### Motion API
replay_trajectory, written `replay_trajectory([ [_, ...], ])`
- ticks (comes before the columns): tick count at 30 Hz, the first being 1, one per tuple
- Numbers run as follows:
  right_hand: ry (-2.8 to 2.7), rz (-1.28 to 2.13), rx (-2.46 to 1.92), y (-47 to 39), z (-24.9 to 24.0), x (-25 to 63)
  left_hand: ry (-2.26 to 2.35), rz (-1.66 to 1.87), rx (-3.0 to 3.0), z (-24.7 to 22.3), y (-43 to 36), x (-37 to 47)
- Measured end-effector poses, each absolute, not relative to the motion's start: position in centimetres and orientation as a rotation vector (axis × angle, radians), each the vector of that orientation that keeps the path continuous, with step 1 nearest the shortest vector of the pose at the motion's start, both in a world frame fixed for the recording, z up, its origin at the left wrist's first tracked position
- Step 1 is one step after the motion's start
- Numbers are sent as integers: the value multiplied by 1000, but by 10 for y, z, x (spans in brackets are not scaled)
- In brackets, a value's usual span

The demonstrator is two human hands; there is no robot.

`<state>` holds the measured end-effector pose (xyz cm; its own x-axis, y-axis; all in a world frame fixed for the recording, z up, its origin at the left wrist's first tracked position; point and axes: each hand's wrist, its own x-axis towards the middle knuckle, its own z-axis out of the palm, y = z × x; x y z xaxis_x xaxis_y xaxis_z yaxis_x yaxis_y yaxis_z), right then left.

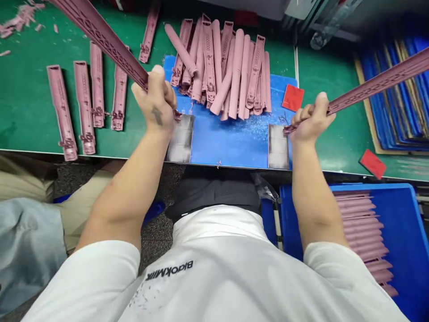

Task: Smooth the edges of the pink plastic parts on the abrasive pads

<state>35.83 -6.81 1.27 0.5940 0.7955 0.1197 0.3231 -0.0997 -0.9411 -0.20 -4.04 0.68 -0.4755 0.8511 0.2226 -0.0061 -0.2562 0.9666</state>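
My left hand (156, 98) is closed around the lower end of a long pink plastic part (103, 42), which slants up to the left out of view. In my right hand (312, 117) a second long pink plastic part (382, 81) is gripped near its end and slants up to the right. Each fist is above a dark-edged grey pad (181, 139) or its twin pad (278, 146) on the blue mat (229, 145). Between and beyond the hands lies a heap of similar pink parts (236, 74).
Several pink parts (62, 112) lie on the green table (27, 103) at left, with pink scraps (22, 20) behind. Red pieces (293, 97) lie on the right. A blue bin (407, 250) holds stacked pink parts. Blue sheets (398, 98) stand at far right. Another person's leg (27, 250) is at left.
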Motion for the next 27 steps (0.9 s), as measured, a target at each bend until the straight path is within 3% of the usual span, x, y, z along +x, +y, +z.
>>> replay_trajectory([
  [7,-942,531,-1495,-60,10,360,1508,1467,1067,12,-52,-5],
  [14,-1010,648,-1338,-60,6,346,1492,1423,1128,22,-46,3],
  [19,-949,518,-1414,-50,11,340,1426,1511,1136,14,-39,8],
  [24,-905,895,-1585,-67,25,351,1466,1384,1056,5,-29,4],
  [27,-790,926,-1721,-40,25,355,1519,1259,1020,-1,4,2],
])
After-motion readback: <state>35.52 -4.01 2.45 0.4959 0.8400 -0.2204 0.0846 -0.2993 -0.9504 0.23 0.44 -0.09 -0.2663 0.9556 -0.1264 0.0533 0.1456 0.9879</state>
